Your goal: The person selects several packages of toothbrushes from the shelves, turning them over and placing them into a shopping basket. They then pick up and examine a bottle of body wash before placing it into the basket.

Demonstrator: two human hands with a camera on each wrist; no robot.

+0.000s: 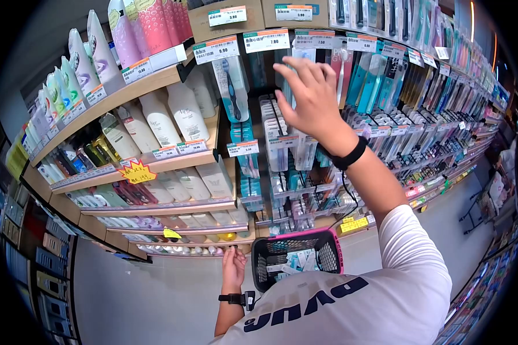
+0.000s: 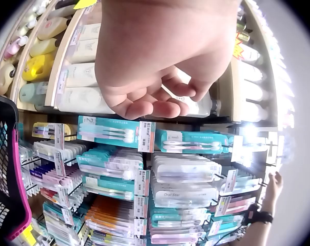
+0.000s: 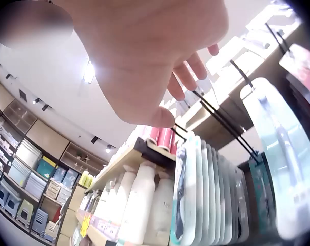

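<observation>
my right hand (image 1: 312, 98) reaches up with fingers spread and holding nothing, just before the toothbrush packs (image 1: 273, 132) hanging in rows on pegs: slim clear and teal blister cards under orange price tags. my left hand (image 1: 233, 269), loosely curled and holding nothing, hangs low beside the black-and-pink basket (image 1: 296, 256).
</observation>
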